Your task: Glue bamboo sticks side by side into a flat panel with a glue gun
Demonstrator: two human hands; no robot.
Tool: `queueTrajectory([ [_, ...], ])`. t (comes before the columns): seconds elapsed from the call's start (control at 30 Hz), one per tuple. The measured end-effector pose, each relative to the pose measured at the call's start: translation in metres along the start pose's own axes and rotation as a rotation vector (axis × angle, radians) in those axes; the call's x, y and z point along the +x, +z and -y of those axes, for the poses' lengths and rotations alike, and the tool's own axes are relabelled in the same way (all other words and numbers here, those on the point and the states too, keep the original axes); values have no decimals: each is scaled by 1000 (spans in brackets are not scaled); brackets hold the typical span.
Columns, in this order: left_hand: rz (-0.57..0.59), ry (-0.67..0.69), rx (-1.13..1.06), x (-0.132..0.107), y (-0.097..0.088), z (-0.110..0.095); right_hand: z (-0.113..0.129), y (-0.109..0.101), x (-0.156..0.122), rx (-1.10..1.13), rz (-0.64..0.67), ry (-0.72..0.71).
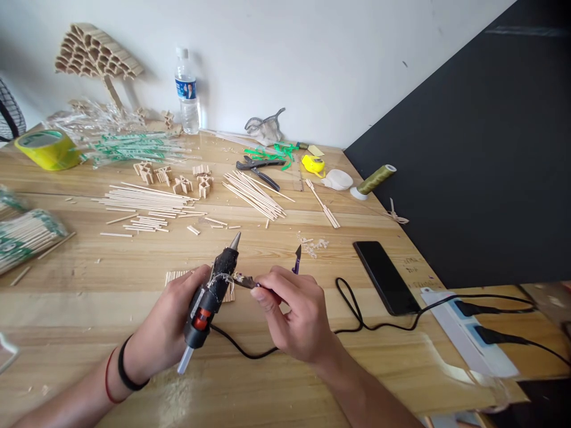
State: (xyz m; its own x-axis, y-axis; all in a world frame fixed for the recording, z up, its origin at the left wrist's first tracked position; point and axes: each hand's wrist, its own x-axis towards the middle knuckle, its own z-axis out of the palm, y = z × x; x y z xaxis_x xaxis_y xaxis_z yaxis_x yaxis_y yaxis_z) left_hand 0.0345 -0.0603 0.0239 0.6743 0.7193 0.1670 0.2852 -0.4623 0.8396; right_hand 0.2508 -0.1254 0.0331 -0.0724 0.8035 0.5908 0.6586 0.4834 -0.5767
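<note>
My left hand (172, 315) is wrapped round a black hot glue gun (218, 279), its metal nozzle pointing up and away and a clear glue stick (185, 359) jutting from its rear. My right hand (298, 309) grips small purple-handled snips (296, 265), largely hidden by the fingers. One dark pointed blade stands up past the knuckles; the other dark tip (244, 281) touches or nearly touches stringy glue (223, 277) on the gun's barrel. Beneath the gun lies a flat panel of short wooden sticks (229, 293), partly covered.
A black phone (386, 276) and a white power strip (468, 333) lie at right, with a black cable (357, 309) looping nearby. Farther back are wooden sticks (143, 199), black cutters (263, 168), a yellow tape measure (313, 164), a water bottle (187, 95) and yellow tape (49, 151).
</note>
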Motion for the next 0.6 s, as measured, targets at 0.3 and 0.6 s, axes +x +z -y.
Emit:
queueTrajectory([
  [0.3, -50, 123, 173, 4, -1, -4, 2, -2, 1, -16, -15, 17],
  [0.6, -101, -24, 194, 5, -1, -7, 1, 0, 2, -55, -45, 14],
])
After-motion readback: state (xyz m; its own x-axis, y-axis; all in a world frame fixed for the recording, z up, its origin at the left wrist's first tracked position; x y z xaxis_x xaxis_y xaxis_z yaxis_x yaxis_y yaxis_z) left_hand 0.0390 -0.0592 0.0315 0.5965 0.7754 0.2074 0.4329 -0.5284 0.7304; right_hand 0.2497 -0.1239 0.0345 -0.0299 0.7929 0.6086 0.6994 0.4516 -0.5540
